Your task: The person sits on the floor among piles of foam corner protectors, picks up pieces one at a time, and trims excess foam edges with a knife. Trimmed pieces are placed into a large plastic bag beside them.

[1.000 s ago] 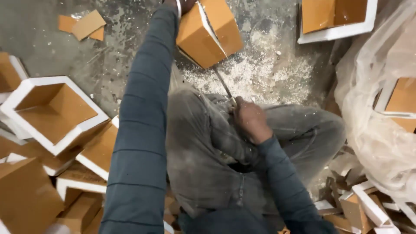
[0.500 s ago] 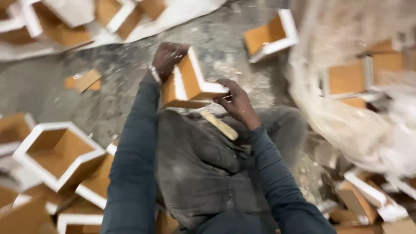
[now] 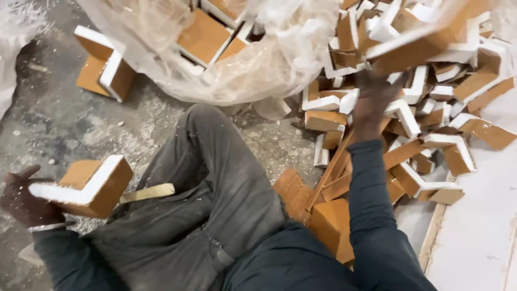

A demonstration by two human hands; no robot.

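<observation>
The tan L-shaped corner block with white foam-like edges looked light and stiff, the sort of piece one hand could carry, though its white rims seemed crumbly enough to shed flakes if squeezed; the flat brown faces, rather than those edges, appeared the safer place to take it. It sat at the near left of the scene, just beside the bent knee of the grey dusty trousers, and the left hand was closed around its left end, fingers wrapped over the white rim with a thin metal bangle at the wrist. Its two arms met at a right angle, the upper surface banded white and the sides plain tan like cardboard or fibreboard. A pale flat stick-like tool lay on the trouser leg, touching or just beside the block's right end. Farther right, the right hand was raised toward a blurred brown-and-white piece above the heap of similar corner pieces; the blur was too strong to tell whether the fingers gripped it or were spread. A clear plastic bag holding more blocks lay at the far centre, and another corner block rested on the grey concrete floor strewn with white shavings at the far left.
</observation>
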